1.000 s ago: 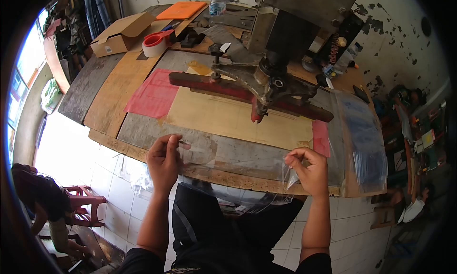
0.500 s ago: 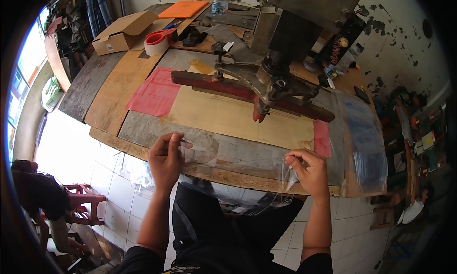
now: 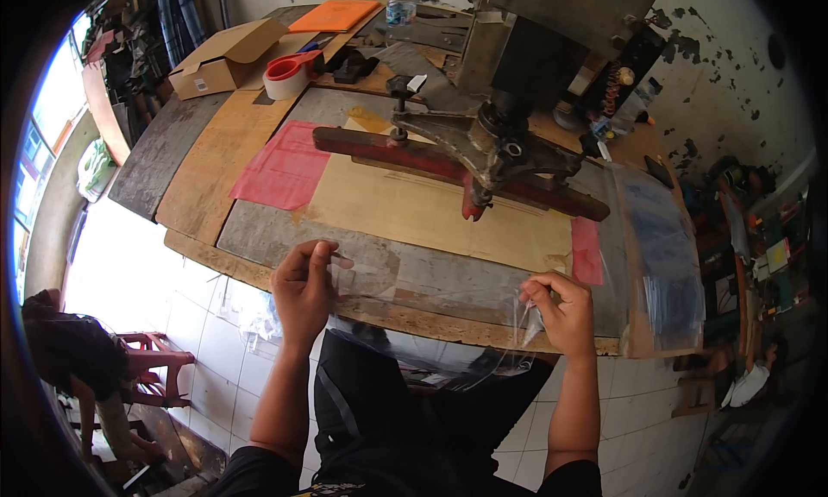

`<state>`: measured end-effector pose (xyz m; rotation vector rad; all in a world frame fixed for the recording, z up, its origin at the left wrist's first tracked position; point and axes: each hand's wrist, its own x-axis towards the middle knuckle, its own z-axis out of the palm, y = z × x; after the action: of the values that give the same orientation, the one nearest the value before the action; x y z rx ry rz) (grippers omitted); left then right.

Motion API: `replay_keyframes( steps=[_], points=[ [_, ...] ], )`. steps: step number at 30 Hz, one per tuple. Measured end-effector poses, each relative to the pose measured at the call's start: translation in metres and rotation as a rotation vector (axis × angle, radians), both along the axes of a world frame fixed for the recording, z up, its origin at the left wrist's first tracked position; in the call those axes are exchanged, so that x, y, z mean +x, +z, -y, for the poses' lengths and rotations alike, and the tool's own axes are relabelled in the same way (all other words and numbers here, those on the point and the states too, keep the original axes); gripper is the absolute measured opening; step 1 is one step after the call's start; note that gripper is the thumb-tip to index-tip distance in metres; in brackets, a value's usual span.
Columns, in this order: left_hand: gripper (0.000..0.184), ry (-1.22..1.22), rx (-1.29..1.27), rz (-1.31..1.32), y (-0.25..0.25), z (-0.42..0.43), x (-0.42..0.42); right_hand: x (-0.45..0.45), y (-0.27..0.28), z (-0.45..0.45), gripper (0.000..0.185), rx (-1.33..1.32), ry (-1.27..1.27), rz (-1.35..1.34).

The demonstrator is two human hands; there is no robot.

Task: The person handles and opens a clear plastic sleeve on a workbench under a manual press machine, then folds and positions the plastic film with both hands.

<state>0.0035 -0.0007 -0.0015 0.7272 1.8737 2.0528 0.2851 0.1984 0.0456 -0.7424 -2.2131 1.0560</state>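
Observation:
A clear plastic sheet point(image 3: 431, 356) hangs between my two hands, over the front edge of the work table and above my lap. My left hand point(image 3: 304, 286) pinches its left end between thumb and fingers. At the other end my right hand point(image 3: 559, 305) grips a bunched corner. Beyond the sheet, a press with a long red bar point(image 3: 517, 191) stands over a yellowish sheet point(image 3: 414, 212) on the table. Pink material point(image 3: 280, 169) shows at the left of that sheet, and a smaller pink piece point(image 3: 586, 251) at its right.
At right lies a stack of clear plastic pieces point(image 3: 673, 307) on a board. A cardboard box point(image 3: 220, 61), a tape dispenser point(image 3: 289, 74), an orange folder point(image 3: 335, 16) and a water bottle point(image 3: 401, 5) are at the back. A person point(image 3: 73, 350) is at lower left near a red stool point(image 3: 155, 368).
Both hands keep hold of the plastic sheet and stay nearly in place. The whole view has shifted very slightly.

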Motion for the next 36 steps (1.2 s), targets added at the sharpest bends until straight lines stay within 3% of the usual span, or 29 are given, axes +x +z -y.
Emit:
replay_keyframes(
  steps=[27,36],
  points=[
    [0.028,0.036,-0.048,-0.033,0.000,0.001,0.000,0.002,-0.026,0.014,0.022,-0.080,-0.153,-0.148],
    [0.028,0.022,-0.033,0.019,0.003,0.001,0.001,0.008,-0.029,0.012,0.024,-0.283,-0.099,-0.287]
  ],
)
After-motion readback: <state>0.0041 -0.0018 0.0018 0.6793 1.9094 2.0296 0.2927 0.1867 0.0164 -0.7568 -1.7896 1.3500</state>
